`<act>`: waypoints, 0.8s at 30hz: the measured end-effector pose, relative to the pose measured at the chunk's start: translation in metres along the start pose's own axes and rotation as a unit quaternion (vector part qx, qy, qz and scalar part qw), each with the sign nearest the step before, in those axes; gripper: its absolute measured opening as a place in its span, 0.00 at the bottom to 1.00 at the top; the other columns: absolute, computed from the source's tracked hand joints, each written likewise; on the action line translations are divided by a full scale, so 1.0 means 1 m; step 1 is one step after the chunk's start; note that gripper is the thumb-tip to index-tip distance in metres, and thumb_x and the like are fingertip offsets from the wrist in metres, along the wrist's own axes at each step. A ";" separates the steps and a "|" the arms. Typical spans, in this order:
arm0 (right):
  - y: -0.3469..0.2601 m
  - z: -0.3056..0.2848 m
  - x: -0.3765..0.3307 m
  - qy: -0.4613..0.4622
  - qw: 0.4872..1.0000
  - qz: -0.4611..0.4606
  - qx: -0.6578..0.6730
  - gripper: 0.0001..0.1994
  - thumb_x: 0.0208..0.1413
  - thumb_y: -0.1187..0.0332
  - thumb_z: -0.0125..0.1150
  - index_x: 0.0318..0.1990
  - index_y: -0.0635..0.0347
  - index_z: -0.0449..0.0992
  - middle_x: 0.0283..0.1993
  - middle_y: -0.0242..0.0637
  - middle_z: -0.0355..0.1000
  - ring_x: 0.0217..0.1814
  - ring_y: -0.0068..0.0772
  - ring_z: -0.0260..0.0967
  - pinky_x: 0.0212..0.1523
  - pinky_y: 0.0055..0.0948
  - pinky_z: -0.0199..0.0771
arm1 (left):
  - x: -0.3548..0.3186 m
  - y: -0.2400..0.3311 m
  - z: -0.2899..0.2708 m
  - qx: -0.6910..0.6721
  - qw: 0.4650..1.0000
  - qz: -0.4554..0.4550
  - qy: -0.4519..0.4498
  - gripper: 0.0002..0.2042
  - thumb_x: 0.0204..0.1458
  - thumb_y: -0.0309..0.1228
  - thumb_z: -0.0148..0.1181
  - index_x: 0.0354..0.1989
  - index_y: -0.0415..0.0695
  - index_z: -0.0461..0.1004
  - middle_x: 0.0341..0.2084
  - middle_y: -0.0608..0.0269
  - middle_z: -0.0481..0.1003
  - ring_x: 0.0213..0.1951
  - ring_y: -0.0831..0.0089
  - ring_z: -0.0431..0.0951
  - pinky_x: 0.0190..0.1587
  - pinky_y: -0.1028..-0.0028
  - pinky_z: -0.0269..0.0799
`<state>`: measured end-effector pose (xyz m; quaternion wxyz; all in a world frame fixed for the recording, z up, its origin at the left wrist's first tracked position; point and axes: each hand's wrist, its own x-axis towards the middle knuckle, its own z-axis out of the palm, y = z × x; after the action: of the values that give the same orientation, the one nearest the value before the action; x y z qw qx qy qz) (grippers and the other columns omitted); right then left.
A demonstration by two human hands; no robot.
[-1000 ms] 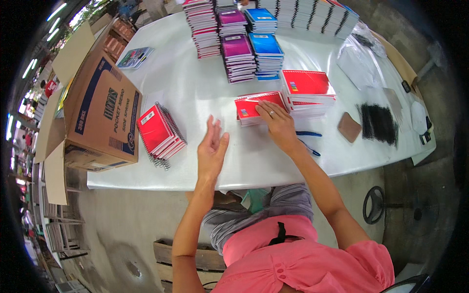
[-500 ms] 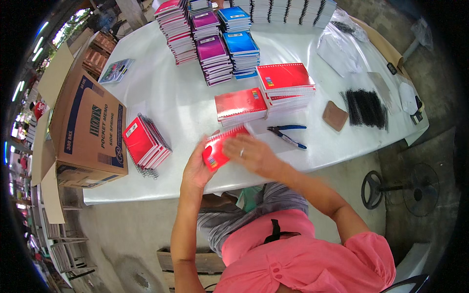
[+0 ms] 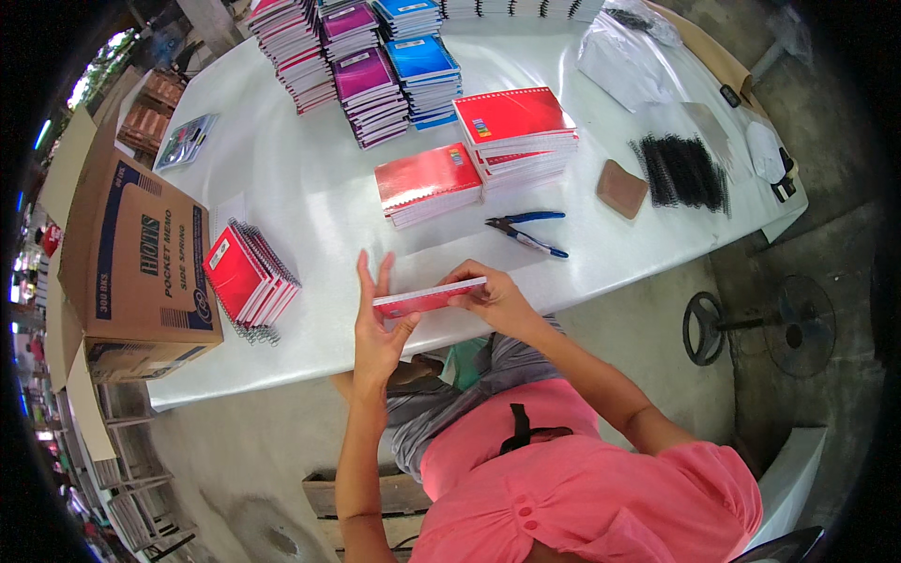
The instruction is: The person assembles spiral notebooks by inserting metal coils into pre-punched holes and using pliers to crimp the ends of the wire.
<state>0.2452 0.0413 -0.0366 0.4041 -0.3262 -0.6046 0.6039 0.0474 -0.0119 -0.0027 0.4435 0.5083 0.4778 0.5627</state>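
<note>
A red-covered pocket notebook (image 3: 424,299) is held between my two hands above the table's near edge, tilted so that its white page edges show along the top. My left hand (image 3: 377,333) grips its left end, thumb on the cover and some fingers stretched upward. At the right end my right hand (image 3: 495,296) pinches it. Beyond the hands sit a lower pile of red notebooks (image 3: 430,178) and a taller one (image 3: 516,120), with punched holes along the covers. Diagonal cutters (image 3: 527,232) with blue handles lie right of them, jaws pointing left.
Spiral-bound red notebooks (image 3: 246,274) lie near an open cardboard box (image 3: 150,258) on the left. Purple notebooks (image 3: 364,80) and blue notebooks (image 3: 418,61) are stacked at the back. Black spiral coils (image 3: 680,174) and a brown square pad (image 3: 621,190) lie on the right.
The notebook has tipped from cover-up to nearly edge-on. My right hand has moved off the cover to its right end. The whole view has shifted slightly.
</note>
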 end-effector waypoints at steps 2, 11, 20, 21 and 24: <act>0.000 0.001 0.001 0.009 1.000 0.008 0.015 0.13 0.52 0.78 0.66 0.44 0.64 0.72 0.39 0.34 0.74 0.44 0.22 0.71 0.44 0.25 0.73 | 0.000 0.005 0.003 0.061 0.998 0.015 0.025 0.51 0.46 0.36 0.71 0.73 0.45 0.40 0.70 0.54 0.53 0.70 0.52 0.52 0.72 0.56 0.38; -0.046 -0.097 0.018 -0.021 0.903 -0.238 -0.357 0.13 0.47 0.78 0.65 0.41 0.62 0.75 0.42 0.38 0.76 0.44 0.33 0.74 0.44 0.31 0.74 | 0.022 0.031 0.043 0.636 0.739 0.175 -0.136 0.30 0.54 0.41 0.58 0.65 0.51 0.60 0.60 0.65 0.69 0.64 0.55 0.64 0.65 0.50 0.55; -0.032 -0.366 0.050 0.318 0.558 0.066 -0.763 0.15 0.46 0.58 0.69 0.33 0.61 0.80 0.37 0.49 0.75 0.43 0.51 0.73 0.43 0.47 0.71 | 0.025 0.038 0.054 0.631 0.747 0.152 -0.147 0.29 0.54 0.37 0.59 0.65 0.53 0.61 0.61 0.65 0.68 0.64 0.57 0.65 0.62 0.55 0.63; -0.035 -0.365 0.053 0.317 0.562 0.065 -0.761 0.15 0.46 0.58 0.69 0.33 0.61 0.80 0.37 0.49 0.75 0.43 0.51 0.73 0.43 0.47 0.71 | 0.023 0.037 0.052 0.632 0.746 0.153 -0.145 0.29 0.54 0.37 0.59 0.65 0.53 0.61 0.61 0.64 0.68 0.63 0.56 0.66 0.62 0.54 0.63; -0.052 -0.367 0.054 0.272 0.651 0.132 -0.696 0.16 0.46 0.59 0.70 0.34 0.64 0.80 0.37 0.51 0.77 0.43 0.53 0.75 0.42 0.46 0.73 | 0.023 0.037 0.050 0.629 0.748 0.157 -0.142 0.29 0.54 0.36 0.59 0.66 0.53 0.61 0.61 0.62 0.69 0.63 0.55 0.66 0.62 0.54 0.62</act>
<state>0.5490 0.2568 -0.0007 0.1207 -0.7379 -0.6611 -0.0625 0.0950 0.0093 0.0384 -0.0084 0.8143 0.5684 0.1172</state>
